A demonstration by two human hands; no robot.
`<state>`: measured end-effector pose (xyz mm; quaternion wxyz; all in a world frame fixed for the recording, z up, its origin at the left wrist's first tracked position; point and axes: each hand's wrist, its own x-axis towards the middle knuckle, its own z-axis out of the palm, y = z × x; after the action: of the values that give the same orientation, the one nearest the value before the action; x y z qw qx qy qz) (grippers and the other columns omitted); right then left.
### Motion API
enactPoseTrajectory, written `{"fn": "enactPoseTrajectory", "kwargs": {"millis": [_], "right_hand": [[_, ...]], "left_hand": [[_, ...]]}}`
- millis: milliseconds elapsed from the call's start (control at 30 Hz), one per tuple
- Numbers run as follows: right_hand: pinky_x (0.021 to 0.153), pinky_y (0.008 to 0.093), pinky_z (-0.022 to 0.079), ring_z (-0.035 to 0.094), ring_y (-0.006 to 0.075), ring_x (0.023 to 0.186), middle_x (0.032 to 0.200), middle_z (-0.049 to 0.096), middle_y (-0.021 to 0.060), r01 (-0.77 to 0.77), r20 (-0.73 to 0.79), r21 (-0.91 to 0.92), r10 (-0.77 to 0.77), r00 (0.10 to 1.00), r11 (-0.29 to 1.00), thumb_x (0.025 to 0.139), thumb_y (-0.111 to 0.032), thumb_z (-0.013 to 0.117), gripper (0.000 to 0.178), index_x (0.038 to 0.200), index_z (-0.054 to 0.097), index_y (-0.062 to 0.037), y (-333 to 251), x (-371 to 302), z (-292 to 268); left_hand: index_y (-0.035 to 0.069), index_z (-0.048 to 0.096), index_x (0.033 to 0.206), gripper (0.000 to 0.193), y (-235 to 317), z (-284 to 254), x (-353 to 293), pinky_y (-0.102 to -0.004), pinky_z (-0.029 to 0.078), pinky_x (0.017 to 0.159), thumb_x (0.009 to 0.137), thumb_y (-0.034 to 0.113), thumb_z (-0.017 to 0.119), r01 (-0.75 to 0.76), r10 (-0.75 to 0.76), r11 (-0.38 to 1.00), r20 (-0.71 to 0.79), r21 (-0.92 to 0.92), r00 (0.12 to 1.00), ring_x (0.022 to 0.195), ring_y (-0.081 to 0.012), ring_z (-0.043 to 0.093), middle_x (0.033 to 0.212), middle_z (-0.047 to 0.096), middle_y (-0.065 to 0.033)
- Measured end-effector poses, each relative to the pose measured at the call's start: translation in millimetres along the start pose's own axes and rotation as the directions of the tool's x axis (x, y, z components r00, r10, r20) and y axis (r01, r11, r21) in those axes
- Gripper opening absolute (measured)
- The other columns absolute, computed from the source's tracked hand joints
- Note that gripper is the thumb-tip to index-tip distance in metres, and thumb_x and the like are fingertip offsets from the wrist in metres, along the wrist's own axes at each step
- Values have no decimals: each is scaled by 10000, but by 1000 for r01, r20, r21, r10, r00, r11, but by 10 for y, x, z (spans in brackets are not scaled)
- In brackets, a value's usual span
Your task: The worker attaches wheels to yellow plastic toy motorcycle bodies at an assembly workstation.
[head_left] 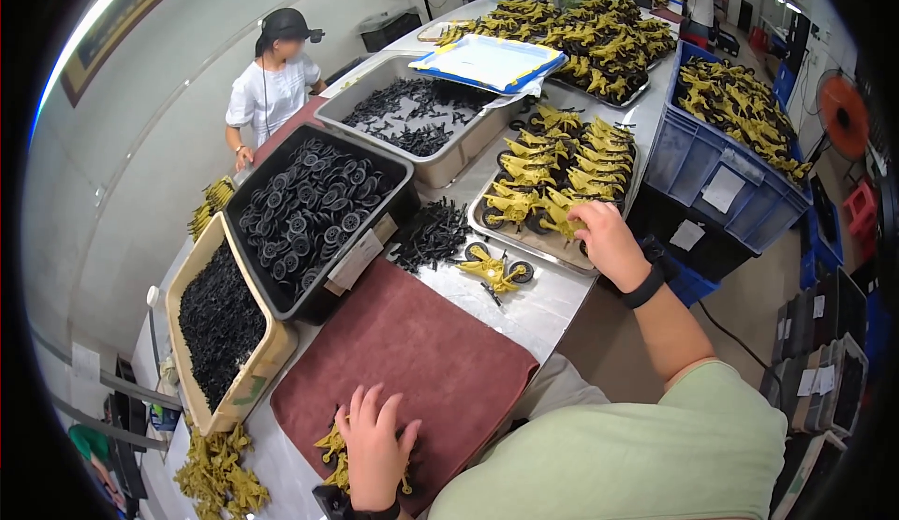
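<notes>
My right hand [609,242] reaches over a metal tray [573,260] filled with rows of yellow toy motorcycles with black wheels. Its fingers are closed on a toy motorcycle [559,215] at the tray's near edge. On the dark red cloth [403,333], my left hand [373,445] is open, its fingers apart over some yellow toy parts [331,445], which it partly hides. Between cloth and tray, one more toy motorcycle [496,269] lies on its side on the metal table. Small black parts [433,234] are heaped beside it.
A black bin of wheels [318,216], a cream bin of small black pieces [220,323] and a grey bin [412,122] stand left and ahead. Yellow parts [223,473] lie lower left. Blue crates [721,178] stand right. A person [272,85] works across the table.
</notes>
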<state>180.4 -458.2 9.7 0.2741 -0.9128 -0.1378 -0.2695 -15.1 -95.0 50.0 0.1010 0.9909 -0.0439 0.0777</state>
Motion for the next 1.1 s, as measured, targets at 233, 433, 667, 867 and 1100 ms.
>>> {"fn": "enactPoseTrajectory", "kwargs": {"millis": [233, 433, 667, 867, 1100], "right_hand": [[834, 404, 439, 535, 349, 926, 965, 580, 159, 28, 38, -45, -26, 999, 999, 744, 32, 630, 265, 997, 576, -25, 103, 1, 65], [941, 420, 399, 454, 336, 1138, 1230, 484, 154, 9, -38, -198, -17, 999, 980, 684, -111, 747, 340, 987, 606, -49, -29, -134, -11], [979, 464, 347, 423, 336, 1169, 1273, 449, 147, -13, -70, -138, 3, 998, 990, 669, -174, 783, 546, 1177, 586, -144, 139, -257, -14], [860, 428, 376, 469, 291, 1018, 1088, 491, 98, -68, -95, -148, 55, 994, 987, 724, -194, 753, 523, 1215, 575, -179, 194, -307, 109], [794, 408, 385, 476, 272, 940, 1023, 477, 94, -107, -100, -130, 94, 990, 986, 723, -184, 755, 561, 1245, 554, -145, 121, -266, 139]], "left_hand": [[98, 592, 1118, 404, 698, 488, 1389, -417, 396, 937, 723, 69, 672, -542, 539, 835, -55, -100, 840, 1178, -263, 495, 1220, 561, -84], [149, 567, 1168, 425, 739, 1000, 1973, -376, 395, 897, 752, 69, 607, -648, 654, 748, 3, 147, 756, 1174, -221, 495, 1202, 564, -56], [145, 614, 1141, 486, 825, 744, 2170, -363, 395, 856, 667, 42, 653, -661, 671, 739, 57, -128, 739, 1053, -216, 551, 1102, 611, -34], [79, 602, 1097, 330, 1145, 555, 2602, -352, 390, 838, 784, -18, 569, -709, 709, 702, -24, -73, 705, 964, -207, 574, 915, 651, -36], [81, 612, 1059, 373, 1355, 848, 2871, -334, 365, 901, 719, -57, 547, -784, 789, 614, 98, -87, 607, 1006, -217, 565, 954, 637, -30]]}}
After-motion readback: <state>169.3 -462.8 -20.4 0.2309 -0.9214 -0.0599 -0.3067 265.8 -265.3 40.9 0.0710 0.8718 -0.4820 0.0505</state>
